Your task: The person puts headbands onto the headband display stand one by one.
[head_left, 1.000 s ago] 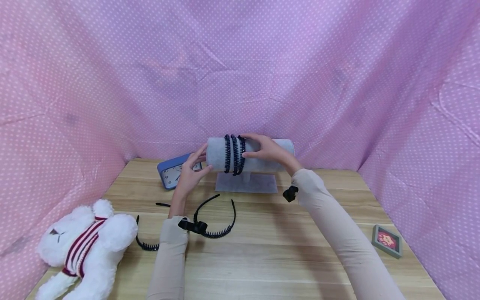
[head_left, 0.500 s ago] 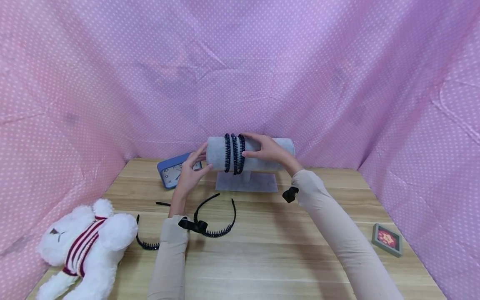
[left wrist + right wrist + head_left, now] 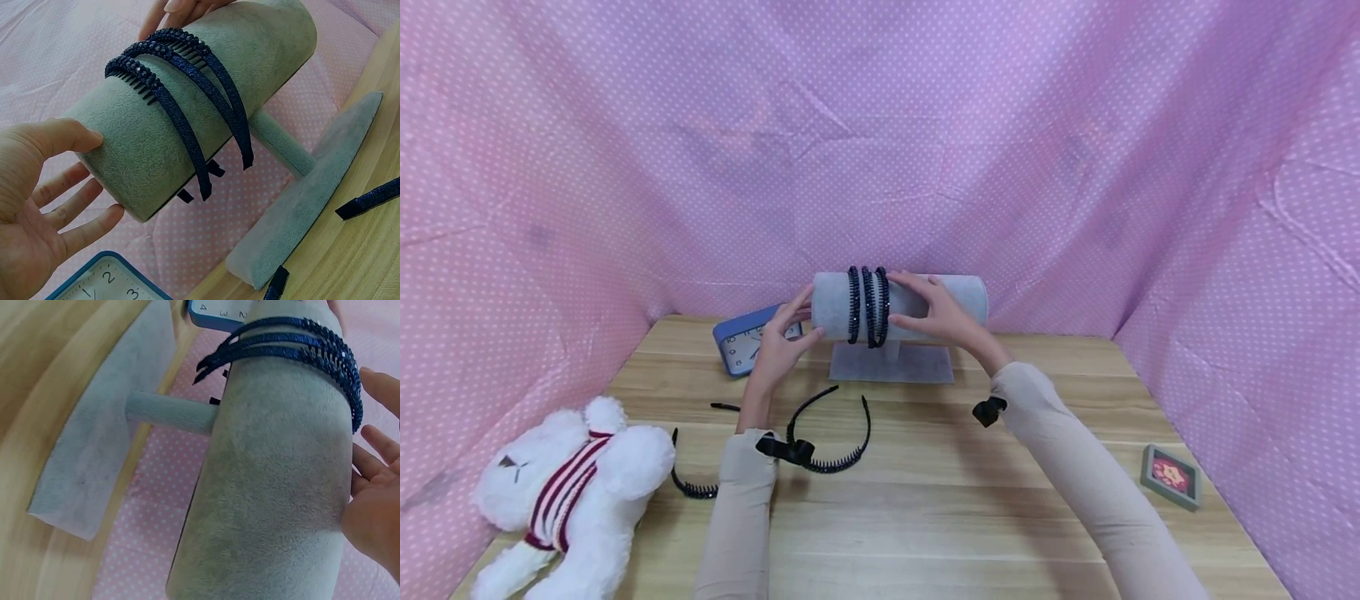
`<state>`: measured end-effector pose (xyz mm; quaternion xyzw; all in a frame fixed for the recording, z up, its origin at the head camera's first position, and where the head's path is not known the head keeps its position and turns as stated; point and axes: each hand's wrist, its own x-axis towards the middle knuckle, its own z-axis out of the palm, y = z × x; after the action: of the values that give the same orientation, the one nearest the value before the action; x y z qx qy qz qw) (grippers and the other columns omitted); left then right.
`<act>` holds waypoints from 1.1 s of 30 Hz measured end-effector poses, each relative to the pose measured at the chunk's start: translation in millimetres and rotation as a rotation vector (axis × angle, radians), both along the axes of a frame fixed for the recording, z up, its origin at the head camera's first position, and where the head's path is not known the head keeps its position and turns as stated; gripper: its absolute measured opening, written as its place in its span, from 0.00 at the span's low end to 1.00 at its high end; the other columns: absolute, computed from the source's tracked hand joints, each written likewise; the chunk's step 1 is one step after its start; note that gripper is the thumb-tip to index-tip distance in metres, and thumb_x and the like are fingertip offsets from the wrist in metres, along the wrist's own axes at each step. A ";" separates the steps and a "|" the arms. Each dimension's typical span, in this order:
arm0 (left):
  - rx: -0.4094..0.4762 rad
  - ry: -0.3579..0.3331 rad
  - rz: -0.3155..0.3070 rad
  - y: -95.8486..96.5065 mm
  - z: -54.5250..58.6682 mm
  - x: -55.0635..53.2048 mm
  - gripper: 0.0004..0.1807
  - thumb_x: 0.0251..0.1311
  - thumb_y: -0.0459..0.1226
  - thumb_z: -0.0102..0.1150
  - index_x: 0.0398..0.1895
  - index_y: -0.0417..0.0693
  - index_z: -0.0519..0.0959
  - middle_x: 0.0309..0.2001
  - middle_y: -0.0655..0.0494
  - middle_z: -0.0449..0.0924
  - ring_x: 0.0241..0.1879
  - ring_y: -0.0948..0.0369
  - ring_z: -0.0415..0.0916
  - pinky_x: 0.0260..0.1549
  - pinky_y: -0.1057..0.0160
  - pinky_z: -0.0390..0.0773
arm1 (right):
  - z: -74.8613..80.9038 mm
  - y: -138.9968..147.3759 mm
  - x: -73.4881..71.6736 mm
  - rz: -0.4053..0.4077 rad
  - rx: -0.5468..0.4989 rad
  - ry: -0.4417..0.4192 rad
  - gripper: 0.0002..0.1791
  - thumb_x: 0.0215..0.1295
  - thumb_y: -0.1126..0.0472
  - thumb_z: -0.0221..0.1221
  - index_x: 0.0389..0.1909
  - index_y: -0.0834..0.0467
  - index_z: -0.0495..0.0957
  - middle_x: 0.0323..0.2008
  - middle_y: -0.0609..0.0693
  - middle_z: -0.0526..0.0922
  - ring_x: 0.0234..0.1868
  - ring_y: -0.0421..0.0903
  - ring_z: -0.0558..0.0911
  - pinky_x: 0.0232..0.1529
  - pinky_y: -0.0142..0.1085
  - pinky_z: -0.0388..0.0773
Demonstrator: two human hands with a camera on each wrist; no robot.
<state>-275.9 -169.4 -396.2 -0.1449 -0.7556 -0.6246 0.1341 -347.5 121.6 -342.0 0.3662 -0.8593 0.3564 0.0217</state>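
A grey velvety headband stand (image 3: 925, 364) has a thick horizontal roll (image 3: 140, 140) on a short post and flat base. Three dark, beaded, toothed headbands (image 3: 187, 128) sit over the roll, left of its middle, two of them close together. My left hand (image 3: 778, 346) holds the roll's left end, thumb (image 3: 90, 137) on its surface and the other fingers spread at the end face. My right hand (image 3: 938, 319) rests loosely against the roll, just right of the rightmost headband (image 3: 883, 308), its fingertips near the band and nothing held.
A blue clock (image 3: 741, 348) stands behind my left hand. More dark headbands (image 3: 842, 464) lie on the wooden table (image 3: 925, 517), partly under my left arm. A white plush toy (image 3: 580, 500) lies at left, and a small grey frame (image 3: 1171, 477) at right. Pink dotted cloth (image 3: 880, 142) surrounds the table.
My right hand has drawn slightly right and away from the rightmost headband, its fingers loosening. My left hand stays at the roll's end, and the headbands keep nearly the same place.
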 end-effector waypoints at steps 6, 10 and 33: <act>0.004 0.007 -0.002 0.2 -1.7 -1.3 0.38 0.67 0.28 0.62 0.79 0.53 0.62 0.69 0.39 0.66 0.68 0.43 0.68 0.54 0.70 0.80 | -9.8 3.6 12.2 0.031 -0.025 0.096 0.37 0.65 0.57 0.68 0.74 0.57 0.67 0.77 0.57 0.64 0.80 0.55 0.58 0.82 0.57 0.35; 0.007 0.015 -0.006 0.7 -2.6 -1.0 0.38 0.67 0.27 0.61 0.79 0.52 0.62 0.69 0.38 0.66 0.68 0.42 0.67 0.52 0.73 0.79 | -16.4 8.3 24.4 0.064 -0.048 0.147 0.36 0.63 0.59 0.70 0.71 0.59 0.70 0.76 0.60 0.65 0.79 0.58 0.60 0.81 0.57 0.43; -0.001 0.003 0.006 1.2 0.5 -0.3 0.38 0.67 0.27 0.62 0.79 0.51 0.62 0.68 0.38 0.66 0.68 0.42 0.68 0.51 0.72 0.79 | -70.9 -2.1 95.4 0.352 0.132 0.082 0.25 0.64 0.59 0.69 0.62 0.58 0.80 0.66 0.58 0.78 0.68 0.56 0.75 0.69 0.51 0.73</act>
<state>-276.2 -168.2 -395.7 -0.1437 -0.7561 -0.6236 0.1371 -252.0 119.6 -412.9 0.5256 -0.8020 0.2822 -0.0299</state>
